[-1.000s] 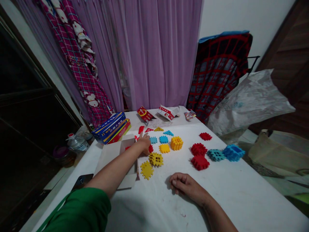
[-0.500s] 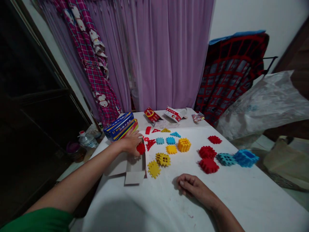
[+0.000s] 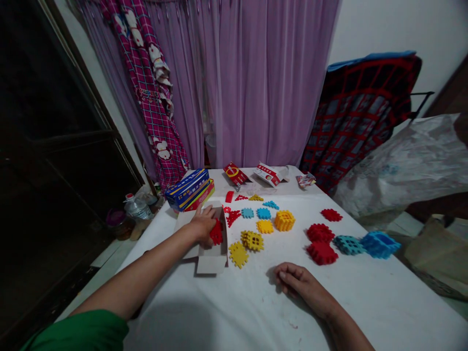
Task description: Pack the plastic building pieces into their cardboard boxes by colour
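My left hand is closed on a red toothed plastic piece and holds it over an open white cardboard box on the white table. My right hand rests on the table nearer me, fingers curled, nothing visible in it. Just right of the box lie yellow pieces and a yellow cube. Farther right sit red pieces and blue pieces.
A blue and red box stack stands at the table's far left corner, with small packets behind. Purple curtains hang at the back. A red-black blanket and a plastic bag flank the right. A water bottle stands left, below the table.
My left hand picked a red piece from the table and drew it back left over the open box. The view shifted left. My right hand stayed put.
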The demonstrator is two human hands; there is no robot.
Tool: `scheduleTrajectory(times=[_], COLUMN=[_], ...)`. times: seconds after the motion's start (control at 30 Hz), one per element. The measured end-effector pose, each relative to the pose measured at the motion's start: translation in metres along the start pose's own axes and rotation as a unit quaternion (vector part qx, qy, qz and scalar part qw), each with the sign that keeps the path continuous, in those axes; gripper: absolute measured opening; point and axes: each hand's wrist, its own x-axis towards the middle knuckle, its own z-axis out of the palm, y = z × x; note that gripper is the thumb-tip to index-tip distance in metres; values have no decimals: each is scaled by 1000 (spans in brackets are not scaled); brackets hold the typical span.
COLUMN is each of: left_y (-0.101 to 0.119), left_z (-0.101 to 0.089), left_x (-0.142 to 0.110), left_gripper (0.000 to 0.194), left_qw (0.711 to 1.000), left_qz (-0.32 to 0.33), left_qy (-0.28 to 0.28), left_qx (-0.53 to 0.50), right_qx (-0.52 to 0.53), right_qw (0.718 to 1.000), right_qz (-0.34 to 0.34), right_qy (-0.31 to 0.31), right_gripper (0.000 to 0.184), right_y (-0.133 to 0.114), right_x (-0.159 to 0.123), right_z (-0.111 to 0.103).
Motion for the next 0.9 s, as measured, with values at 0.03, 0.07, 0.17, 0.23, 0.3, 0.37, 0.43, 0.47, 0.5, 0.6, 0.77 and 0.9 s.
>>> scheduleTrajectory(times=[0.03,0.07,0.17,0.23,0.3,0.37,0.43,0.47,0.5,0.6,0.77,0.9], left_y=[-2,-4,-10,-13,-11,-2,14,25,38,80,146,199], left_z=[1,1,-8,-22,-40,-59,-76,-84,-90,-106,-128,-142], left_x=[-2,-4,-16,-24,-26,-22,-10,-1,9,44,111,167], left_gripper=[67,61,38,26,21,18,19,20,21,26,35,47], left_qw=[1000,1000,998,997,994,991,986,985,983,981,986,986], left_qz=[-6,-13,-27,-31,-29,-7,35,58,78,123,134,141], left_qy=[12,25,54,72,102,136,160,165,166,148,87,63], left_qx=[0,2,15,21,19,15,9,5,-1,-14,-43,-66], right_qx=[0,-1,-3,-8,-15,-32,-55,-66,-74,-84,-80,-44], right_qw=[1000,1000,1000,1000,1000,999,998,997,997,996,993,984], right_qz=[-1,-1,-3,-5,-10,-15,-11,-7,-3,4,13,10], right_qy=[-2,-5,-11,-14,-18,-24,-29,-28,-24,4,81,173], right_gripper=[53,53,53,53,54,53,54,54,54,55,58,59], right_y=[0,-1,-4,-7,-11,-13,-15,-15,-15,-16,-18,-16], right_x=[0,0,0,-2,-6,-14,-24,-31,-37,-59,-91,-101], right_z=[0,1,3,4,3,-2,-12,-19,-26,-54,-104,-128])
